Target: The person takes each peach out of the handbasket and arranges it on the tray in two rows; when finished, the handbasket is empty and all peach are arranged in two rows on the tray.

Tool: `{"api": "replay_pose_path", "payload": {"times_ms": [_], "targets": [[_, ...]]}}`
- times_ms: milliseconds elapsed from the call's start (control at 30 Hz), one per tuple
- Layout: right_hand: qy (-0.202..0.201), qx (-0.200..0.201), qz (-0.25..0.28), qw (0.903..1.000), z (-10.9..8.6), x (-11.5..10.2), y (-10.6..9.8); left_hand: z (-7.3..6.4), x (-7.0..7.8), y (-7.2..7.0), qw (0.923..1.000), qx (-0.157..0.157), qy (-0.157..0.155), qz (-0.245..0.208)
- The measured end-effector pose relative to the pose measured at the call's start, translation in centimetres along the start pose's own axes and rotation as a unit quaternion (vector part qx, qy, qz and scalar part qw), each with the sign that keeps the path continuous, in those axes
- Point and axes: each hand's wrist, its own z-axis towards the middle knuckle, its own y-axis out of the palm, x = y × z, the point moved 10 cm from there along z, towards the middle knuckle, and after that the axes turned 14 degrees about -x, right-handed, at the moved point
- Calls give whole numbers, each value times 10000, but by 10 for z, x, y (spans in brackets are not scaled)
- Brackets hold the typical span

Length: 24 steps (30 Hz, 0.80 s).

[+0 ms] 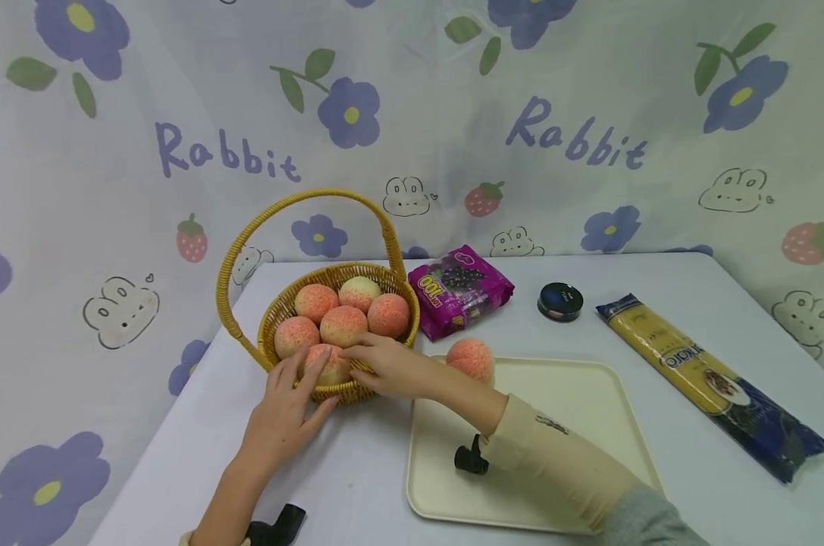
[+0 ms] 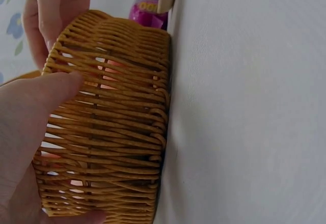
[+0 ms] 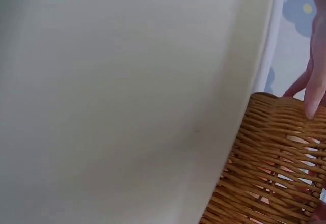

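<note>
A yellow-brown wicker basket (image 1: 349,393) with a tall arched handle holds several speckled pink-and-cream peaches. At its front lies one peach (image 1: 333,370) with both hands on it. My left hand (image 1: 280,412) reaches over the near rim, fingers extended along the peach's left side. Its thumb (image 2: 58,87) lies against the woven outer wall in the left wrist view. From the right, my right hand (image 1: 393,367) crosses the rim, its loosely bent fingertips at that same peach's right side. Another peach (image 1: 470,359) sits at the cream tray's far left corner, behind the right forearm.
The cream tray (image 1: 568,409) lies under the right forearm. Behind it are a purple packet with grapes pictured (image 1: 461,291) beside the basket and a round black case (image 1: 560,302). A long yellow-and-blue food packet (image 1: 708,383) lies at the right. A patterned cloth (image 1: 452,152) hangs behind.
</note>
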Motion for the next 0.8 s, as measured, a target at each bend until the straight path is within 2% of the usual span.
{"api": "replay_pose_path", "payload": {"times_ms": [333,500,633,800], "targets": [[688,-862,177,9937,16,12,8,0,0,1,9999,-87,-116,-53],[719,-1080,228,9913,28,16,15,-1,0,1,9999,-54,-126,15],[655,-1107,489,9905,38,19,21,-1,0,3,9997,-129,-182,48],[1054,-719,700,9894,49,28,23,-2,-1,3,9995,-182,-265,10]]}}
